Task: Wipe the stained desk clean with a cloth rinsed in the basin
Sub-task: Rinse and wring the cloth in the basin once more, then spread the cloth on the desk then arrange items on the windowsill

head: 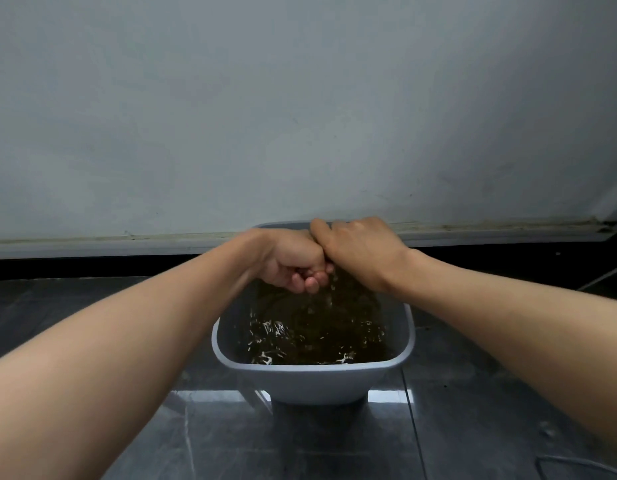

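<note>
A grey plastic basin stands on the dark floor, filled with murky brown water whose surface is rippled and splashing. My left hand and my right hand are clenched knuckle to knuckle just above the far half of the basin. Thin streams of water run down from between the fists into the basin. Both hands grip the cloth, which is hidden inside the fists.
The basin sits close to a pale grey wall with a dirty baseboard. Glossy dark floor tiles lie in front. A thin cable curls at the bottom right. A white object leans at the right edge.
</note>
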Available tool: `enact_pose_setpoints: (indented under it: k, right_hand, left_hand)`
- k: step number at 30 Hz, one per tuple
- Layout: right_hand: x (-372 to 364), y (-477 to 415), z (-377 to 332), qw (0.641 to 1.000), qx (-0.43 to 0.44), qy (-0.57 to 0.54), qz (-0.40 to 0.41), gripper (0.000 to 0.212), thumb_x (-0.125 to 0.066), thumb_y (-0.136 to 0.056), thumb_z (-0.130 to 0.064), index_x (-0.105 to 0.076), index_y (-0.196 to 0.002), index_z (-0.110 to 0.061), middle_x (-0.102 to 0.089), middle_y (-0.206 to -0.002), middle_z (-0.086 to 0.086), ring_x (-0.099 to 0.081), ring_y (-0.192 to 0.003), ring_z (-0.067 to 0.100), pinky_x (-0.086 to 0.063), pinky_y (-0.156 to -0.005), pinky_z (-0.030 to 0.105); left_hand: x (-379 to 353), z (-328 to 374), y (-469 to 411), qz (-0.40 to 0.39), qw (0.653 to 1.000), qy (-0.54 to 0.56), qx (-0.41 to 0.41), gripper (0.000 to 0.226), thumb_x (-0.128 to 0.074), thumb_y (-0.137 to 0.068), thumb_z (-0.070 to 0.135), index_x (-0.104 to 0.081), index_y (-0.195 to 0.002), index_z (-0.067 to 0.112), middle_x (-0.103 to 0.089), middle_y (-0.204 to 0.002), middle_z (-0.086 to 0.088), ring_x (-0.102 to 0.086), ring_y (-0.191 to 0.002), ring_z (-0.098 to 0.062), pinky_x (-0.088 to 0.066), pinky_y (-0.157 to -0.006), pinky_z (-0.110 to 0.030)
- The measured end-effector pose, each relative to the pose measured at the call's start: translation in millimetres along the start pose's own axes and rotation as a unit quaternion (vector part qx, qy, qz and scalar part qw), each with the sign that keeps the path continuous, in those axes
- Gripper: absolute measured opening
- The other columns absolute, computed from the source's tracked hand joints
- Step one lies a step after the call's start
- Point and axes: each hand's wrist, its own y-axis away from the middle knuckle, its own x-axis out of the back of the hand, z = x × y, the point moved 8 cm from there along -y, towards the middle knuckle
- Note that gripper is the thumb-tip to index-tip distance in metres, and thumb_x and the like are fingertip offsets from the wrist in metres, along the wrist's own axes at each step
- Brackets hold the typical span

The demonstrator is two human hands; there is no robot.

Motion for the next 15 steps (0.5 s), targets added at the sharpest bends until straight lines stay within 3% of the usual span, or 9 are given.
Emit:
enact_pose_setpoints:
  k: [2, 3, 5, 7, 9, 11, 15]
  right_hand:
    - [4, -1, -5, 0.999, 0.003, -0.004, 0.048, 0.023, -0.058, -0.085, -0.012, -0.046, -0.104, -0.008, -0.065, -0.08, 0.014, -0.066, -0.058, 0.035, -0.032, -0.047, 0.033]
    - [-3, -1, -8, 0.999, 0.0, 0.004, 0.044, 0.031, -0.063, -0.081, -0.011, -0.043, -0.104, -0.009, -0.064, -0.079, 0.014, -0.065, -0.056, 0.034, -0.032, -0.046, 0.032]
    - [-33, -5, -15, 0.994, -0.022, -0.056, -0.086, 0.045, -0.066, -0.088, -0.013, -0.039, -0.124, -0.009, -0.064, -0.107, 0.015, -0.069, -0.085, 0.035, -0.045, -0.059, 0.04]
    - [-49, -11, -18, 0.962, -0.071, -0.132, -0.227, 0.047, -0.06, -0.095, -0.012, -0.039, -0.136, -0.01, -0.057, -0.132, 0.012, -0.061, -0.116, 0.034, -0.049, -0.085, 0.045]
    - [-32, -26, -7, 0.945, -0.122, -0.203, -0.227, 0.042, -0.059, -0.095, -0.012, -0.046, -0.135, -0.011, -0.053, -0.135, 0.012, -0.057, -0.121, 0.034, -0.048, -0.093, 0.045]
    - [-2, -38, 9, 0.928, -0.172, -0.252, -0.215, 0.038, -0.059, -0.096, -0.018, -0.049, -0.132, -0.012, -0.05, -0.13, 0.012, -0.058, -0.116, 0.035, -0.048, -0.089, 0.045]
    - [74, -50, 52, 0.881, -0.269, -0.326, -0.212, 0.035, -0.057, -0.097, -0.023, -0.049, -0.128, -0.01, -0.045, -0.126, 0.014, -0.055, -0.114, 0.037, -0.046, -0.09, 0.044]
  left_hand:
    - [7, -5, 1, -0.004, 1.0, 0.023, 0.008, 0.035, -0.028, -0.091, -0.015, -0.042, -0.073, 0.012, -0.042, -0.049, 0.001, -0.04, -0.039, -0.006, -0.023, -0.033, -0.01]
    - [9, -10, 0, 0.018, 1.0, -0.005, 0.019, 0.034, -0.032, -0.091, -0.014, -0.044, -0.073, 0.011, -0.045, -0.051, 0.0, -0.043, -0.039, -0.006, -0.027, -0.035, -0.011]
    - [17, -21, -11, 0.115, 0.977, -0.179, 0.03, 0.027, -0.046, -0.091, -0.006, -0.051, -0.071, 0.011, -0.058, -0.059, -0.004, -0.048, -0.041, -0.008, -0.039, -0.041, -0.018]
    - [30, -18, -21, 0.226, 0.928, -0.295, 0.006, 0.016, -0.06, -0.09, 0.011, -0.056, -0.075, 0.015, -0.065, -0.069, -0.007, -0.054, -0.045, -0.012, -0.045, -0.045, -0.024]
    - [42, -12, -16, 0.256, 0.946, -0.199, 0.002, 0.007, -0.065, -0.088, 0.015, -0.06, -0.085, 0.011, -0.067, -0.074, -0.011, -0.058, -0.05, -0.019, -0.045, -0.042, -0.024]
    - [58, 2, 2, 0.258, 0.965, -0.04, 0.01, 0.003, -0.059, -0.089, 0.006, -0.06, -0.087, 0.007, -0.064, -0.075, -0.015, -0.056, -0.055, -0.022, -0.041, -0.044, -0.021]
    - [83, 74, 64, 0.259, 0.954, 0.151, -0.024, 0.015, -0.049, -0.089, -0.009, -0.06, -0.088, 0.002, -0.057, -0.068, -0.012, -0.053, -0.057, -0.02, -0.044, -0.052, -0.028]
